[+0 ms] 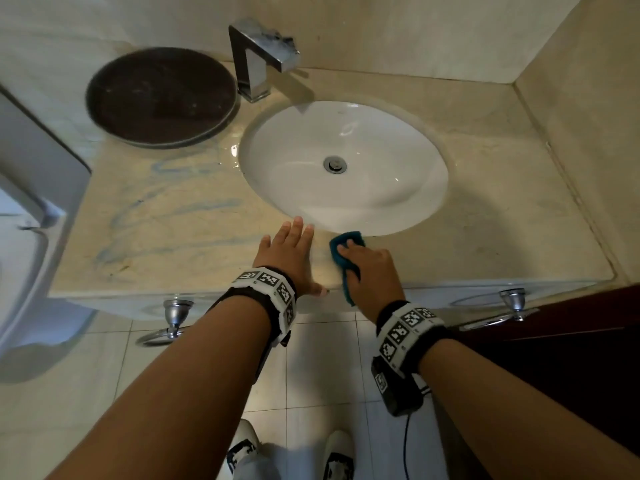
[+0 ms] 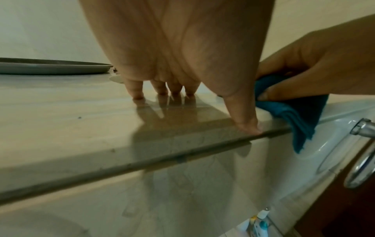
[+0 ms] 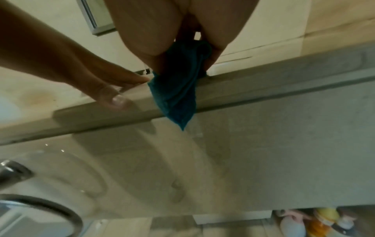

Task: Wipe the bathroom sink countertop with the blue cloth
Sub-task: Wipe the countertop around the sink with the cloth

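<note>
Bunching under right-hand fingers point(image 1: 346, 245): blue cloth point(image 1: 341, 258)

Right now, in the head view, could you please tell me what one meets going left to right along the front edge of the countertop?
Left towel ring → left hand, flat on the countertop → blue cloth held by the right hand → right towel ring.

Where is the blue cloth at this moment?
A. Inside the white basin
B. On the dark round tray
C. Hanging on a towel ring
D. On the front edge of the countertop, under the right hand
D: the right hand grips the blue cloth on the countertop front edge, with a corner hanging over.
</note>
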A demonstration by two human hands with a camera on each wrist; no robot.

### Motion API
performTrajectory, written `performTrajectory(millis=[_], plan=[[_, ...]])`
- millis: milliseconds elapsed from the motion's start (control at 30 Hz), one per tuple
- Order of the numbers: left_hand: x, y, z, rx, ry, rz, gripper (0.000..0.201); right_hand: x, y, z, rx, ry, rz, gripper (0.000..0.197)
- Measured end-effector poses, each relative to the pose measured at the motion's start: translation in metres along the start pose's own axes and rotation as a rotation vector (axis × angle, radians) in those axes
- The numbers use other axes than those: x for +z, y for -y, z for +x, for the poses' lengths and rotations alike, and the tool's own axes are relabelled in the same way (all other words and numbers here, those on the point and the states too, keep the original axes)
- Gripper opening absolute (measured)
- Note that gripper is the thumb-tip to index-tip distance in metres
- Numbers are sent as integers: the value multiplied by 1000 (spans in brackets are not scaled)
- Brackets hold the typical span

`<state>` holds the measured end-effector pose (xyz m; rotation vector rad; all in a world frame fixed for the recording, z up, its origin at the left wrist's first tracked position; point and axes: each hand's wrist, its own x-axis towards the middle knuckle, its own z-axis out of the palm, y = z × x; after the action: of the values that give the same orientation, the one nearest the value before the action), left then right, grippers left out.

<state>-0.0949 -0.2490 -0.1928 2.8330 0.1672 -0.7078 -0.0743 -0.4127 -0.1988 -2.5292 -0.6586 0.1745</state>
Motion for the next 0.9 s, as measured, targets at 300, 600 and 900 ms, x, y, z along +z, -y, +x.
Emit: performTrajectory(millis=[300,600,900], plan=[[-15,64,-14,15,-8,58,121,-35,-37,9,276,-31,-71,43],[-9,74,-9,-1,39,24,119,35,40,12,65,98,-191,51],[-9,75,-9,4,44,16,121,-13,-14,17,309,6,-63,45]])
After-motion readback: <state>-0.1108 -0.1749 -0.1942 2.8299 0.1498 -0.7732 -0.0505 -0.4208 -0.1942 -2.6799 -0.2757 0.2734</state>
